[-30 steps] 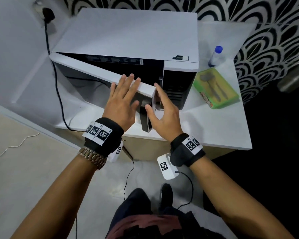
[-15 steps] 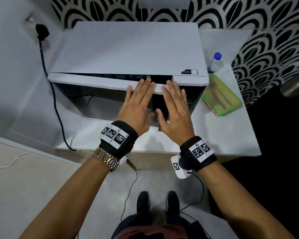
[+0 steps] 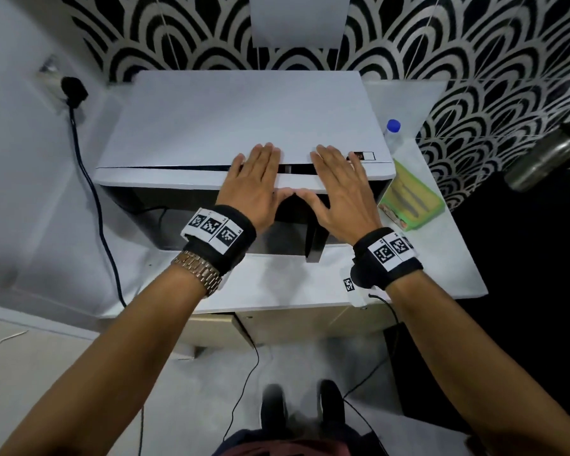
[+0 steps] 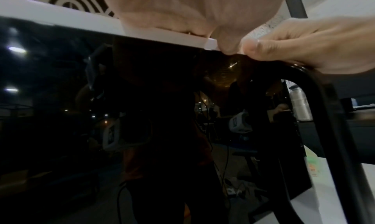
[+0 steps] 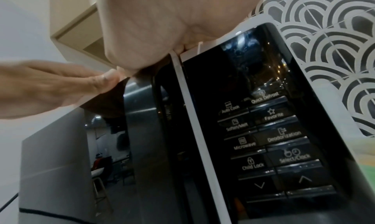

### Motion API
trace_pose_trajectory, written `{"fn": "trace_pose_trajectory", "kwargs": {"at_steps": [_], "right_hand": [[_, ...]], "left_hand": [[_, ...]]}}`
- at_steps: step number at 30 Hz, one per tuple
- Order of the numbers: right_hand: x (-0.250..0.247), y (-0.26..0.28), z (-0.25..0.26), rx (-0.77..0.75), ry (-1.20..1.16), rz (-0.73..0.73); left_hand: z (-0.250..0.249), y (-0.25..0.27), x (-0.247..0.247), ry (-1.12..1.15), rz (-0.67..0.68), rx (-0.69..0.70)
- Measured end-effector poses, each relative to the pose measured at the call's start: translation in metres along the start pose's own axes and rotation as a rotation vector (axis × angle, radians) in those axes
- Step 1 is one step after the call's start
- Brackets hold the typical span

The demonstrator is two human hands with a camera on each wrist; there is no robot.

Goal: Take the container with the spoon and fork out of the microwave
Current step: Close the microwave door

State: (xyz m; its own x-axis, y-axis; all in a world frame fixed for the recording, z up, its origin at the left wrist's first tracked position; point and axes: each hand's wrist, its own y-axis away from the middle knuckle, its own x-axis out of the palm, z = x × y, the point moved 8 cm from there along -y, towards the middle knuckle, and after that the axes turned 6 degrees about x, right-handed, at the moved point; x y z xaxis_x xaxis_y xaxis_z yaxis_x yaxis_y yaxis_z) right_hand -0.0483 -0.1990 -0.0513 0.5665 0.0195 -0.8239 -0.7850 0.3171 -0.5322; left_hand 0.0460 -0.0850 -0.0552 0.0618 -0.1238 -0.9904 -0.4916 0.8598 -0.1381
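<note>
A clear bottle [image 3: 391,133] with a blue cap stands at the back of my white counter [image 3: 441,258]. A black plug [image 3: 74,90] sits in the wall socket, its cord [image 3: 93,192] hanging down.

The microwave [image 3: 244,126] interior is hidden behind its door [image 3: 165,179], which is covered in part by both hands. In the left wrist view, the left hand [image 4: 192,11] is cut off by the top edge; only reflections are seen in the dark glass. The spoon and fork inside the green container [image 3: 410,199] are blurred by its lid. The feet are smeared at the bottom edge.
</note>
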Motion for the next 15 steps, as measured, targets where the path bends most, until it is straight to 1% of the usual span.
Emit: {"fn": "trace_pose_trajectory", "kwargs": {"at_steps": [4,10,15], "right_hand": [[0.0018,0.0005,-0.0002,0.004,-0.014,-0.027],[0.0021,-0.0027,-0.0017,-0.01,-0.028,-0.049],[0.0027,-0.0035,-0.0027,0.015,-0.05,-0.062]], "left_hand": [[-0.0013,0.0004,-0.001,0.009,-0.03,0.047],[-0.0007,0.0,-0.0026,0.075,-0.099,0.057],[0.0006,-0.0013,-0.0037,0.139,-0.165,0.054]]}}
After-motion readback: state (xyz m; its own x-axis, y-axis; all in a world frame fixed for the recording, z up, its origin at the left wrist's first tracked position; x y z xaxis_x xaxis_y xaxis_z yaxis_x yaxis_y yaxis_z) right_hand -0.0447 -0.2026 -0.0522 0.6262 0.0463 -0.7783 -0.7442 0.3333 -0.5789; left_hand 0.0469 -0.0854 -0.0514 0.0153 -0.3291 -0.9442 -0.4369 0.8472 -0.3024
